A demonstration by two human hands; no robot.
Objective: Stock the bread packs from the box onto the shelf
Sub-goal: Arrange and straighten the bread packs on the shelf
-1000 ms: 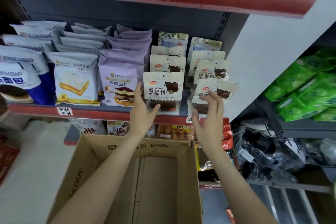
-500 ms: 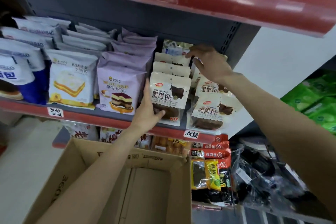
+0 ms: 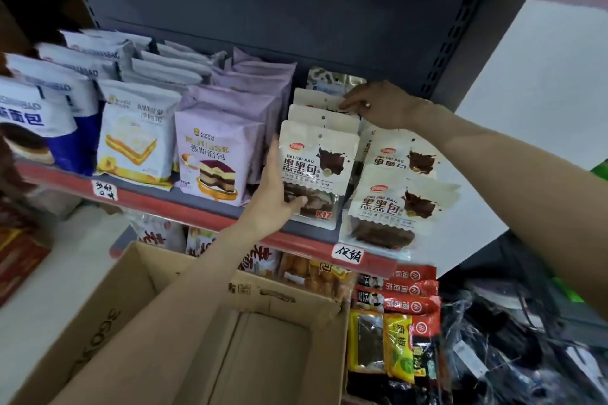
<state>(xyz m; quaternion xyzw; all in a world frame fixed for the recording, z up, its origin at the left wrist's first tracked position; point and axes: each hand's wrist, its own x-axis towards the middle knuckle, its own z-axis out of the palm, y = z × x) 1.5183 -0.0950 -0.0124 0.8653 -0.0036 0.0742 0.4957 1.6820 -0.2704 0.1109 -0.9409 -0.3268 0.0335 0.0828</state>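
**Squaring up the dark bread rows**

While the left hand [image 3: 275, 194] cups the front white pouch of dark chocolate bread [image 3: 314, 174], thumb curled across its clear lower window and fingers along its left edge, that pouch stands upright at the lip of the red-edged grey metal shelf [image 3: 210, 219]. The right hand [image 3: 381, 105] reaches deeper in, its curled fingertips pinching the top edge of a white pouch further back in the rows [image 3: 324, 99]; just which pouch it has is hard to tell.

To do this well, I would keep the front pouch braced as a stop while the back ones are pulled forward and set upright, so the row closes up without toppling. The soft pouches will likely slump if let go early. The neighbouring front pouch on the right [image 3: 391, 207] leans out over the shelf lip above the white handwritten price tag [image 3: 348, 253] and probably wants pushing back next.

The brown cardboard box [image 3: 184, 332] below shows only bare floor where visible, so stocking looks nearly done. Lilac mousse bread bags [image 3: 214, 154] stand just left of the braced pouch.
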